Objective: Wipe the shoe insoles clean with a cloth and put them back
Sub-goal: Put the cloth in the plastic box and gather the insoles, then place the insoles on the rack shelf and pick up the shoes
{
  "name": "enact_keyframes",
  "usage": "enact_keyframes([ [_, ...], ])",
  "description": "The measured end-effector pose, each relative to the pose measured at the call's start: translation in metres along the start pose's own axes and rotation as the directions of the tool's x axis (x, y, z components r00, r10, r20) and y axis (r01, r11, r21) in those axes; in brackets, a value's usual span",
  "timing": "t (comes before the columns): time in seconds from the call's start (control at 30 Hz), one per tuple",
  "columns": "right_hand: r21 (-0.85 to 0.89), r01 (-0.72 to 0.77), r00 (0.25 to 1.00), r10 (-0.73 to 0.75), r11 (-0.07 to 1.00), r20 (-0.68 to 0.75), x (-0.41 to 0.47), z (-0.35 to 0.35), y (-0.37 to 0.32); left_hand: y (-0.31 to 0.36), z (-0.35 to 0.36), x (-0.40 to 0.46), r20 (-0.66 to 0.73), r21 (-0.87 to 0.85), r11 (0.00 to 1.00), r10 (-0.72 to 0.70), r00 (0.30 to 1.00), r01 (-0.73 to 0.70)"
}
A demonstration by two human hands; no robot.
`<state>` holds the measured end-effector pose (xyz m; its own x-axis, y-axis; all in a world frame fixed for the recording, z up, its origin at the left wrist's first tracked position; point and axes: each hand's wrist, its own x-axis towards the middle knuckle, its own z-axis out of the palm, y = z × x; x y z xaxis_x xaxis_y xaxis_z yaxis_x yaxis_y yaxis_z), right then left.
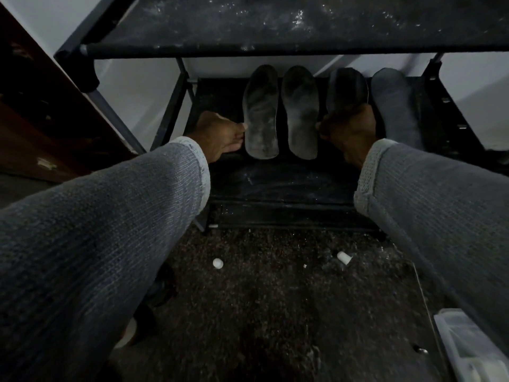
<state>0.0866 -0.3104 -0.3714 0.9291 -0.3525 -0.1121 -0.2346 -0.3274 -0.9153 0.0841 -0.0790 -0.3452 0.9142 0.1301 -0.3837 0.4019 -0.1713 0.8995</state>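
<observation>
Sleeves [96,244], carpet [261,299], caps [217,263], rack [248,48].

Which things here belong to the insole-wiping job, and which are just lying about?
Job: four insoles on the rack shelf: far-left insole, second insole, third insole held by the right hand, fourth insole; left hand.

Lying about: two white caps, plastic box on the carpet.

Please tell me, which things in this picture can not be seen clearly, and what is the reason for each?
Head view only:
- Third insole: its near end is hidden by the right hand.
- Right hand's fingers: lost in shadow, so the grip is unclear.
- Clear plastic box: cut off by the frame's corner; its contents are unreadable.
- White bits on the carpet: too small to identify.
- No cloth shows anywhere.
</observation>
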Motion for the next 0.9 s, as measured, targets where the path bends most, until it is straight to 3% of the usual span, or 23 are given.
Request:
enact_keyframes([
  [0.23, 0.009, -0.041, 0.999, 0.041, 0.999, -0.004, 0.0022, 0.0033, 0.004, 0.0036, -0.0036, -0.0078, 0.062, -0.017, 1.0, -0.016, 0.998, 0.017],
  [0.6, 0.136, -0.018, 0.999, 0.022, 0.991, -0.032, -0.0042, 0.0035, 0.0044, 0.0029, 0.003, -0.0081, 0.009, -0.004, 1.0, 0.006, 1.0, -0.006],
  [0.9, 0.132, 0.009, 0.999, -0.005, 0.991, -0.034, -0.0075, 0.0027, 0.0038, 0.0028, 0.0049, -0.0093, -0.023, 0.008, 1.0, 0.021, 1.0, -0.021],
])
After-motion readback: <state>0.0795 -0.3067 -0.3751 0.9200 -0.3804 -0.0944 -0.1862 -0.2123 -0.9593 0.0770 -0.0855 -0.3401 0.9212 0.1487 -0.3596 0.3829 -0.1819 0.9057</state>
